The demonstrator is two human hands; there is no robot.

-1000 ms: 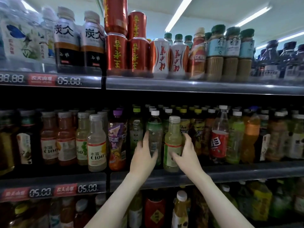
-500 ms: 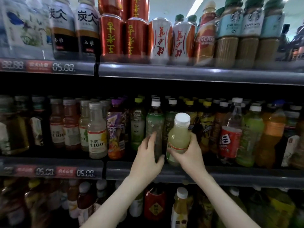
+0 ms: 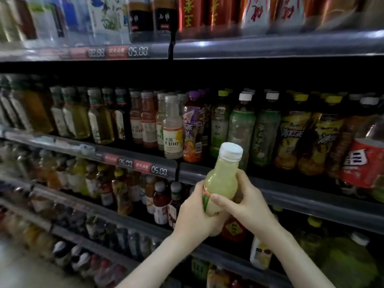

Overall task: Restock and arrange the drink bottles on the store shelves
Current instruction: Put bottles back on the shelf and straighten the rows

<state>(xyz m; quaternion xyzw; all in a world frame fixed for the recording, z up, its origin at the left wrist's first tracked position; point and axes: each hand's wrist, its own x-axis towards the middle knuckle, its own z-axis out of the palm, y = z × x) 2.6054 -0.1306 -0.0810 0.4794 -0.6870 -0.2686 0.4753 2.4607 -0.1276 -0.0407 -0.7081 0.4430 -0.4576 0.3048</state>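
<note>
HOLD: our left hand (image 3: 195,213) and right hand (image 3: 247,202) both wrap the pale-green bottle (image 3: 222,177) — upright, off the shelf, in front of the middle shelf rail (image 3: 311,196) | DO: carry it level, label outward, likely to the C100 bottles (image 3: 172,129) | WATCH: purple-capped bottle (image 3: 192,129) crowds just beside — front row packed.

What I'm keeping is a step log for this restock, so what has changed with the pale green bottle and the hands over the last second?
The right hand lifted the pale green bottle off the middle shelf and drew it toward the person. The left hand left the green-label bottle and now grips the pale one too. The other bottles stayed in their rows.
</note>
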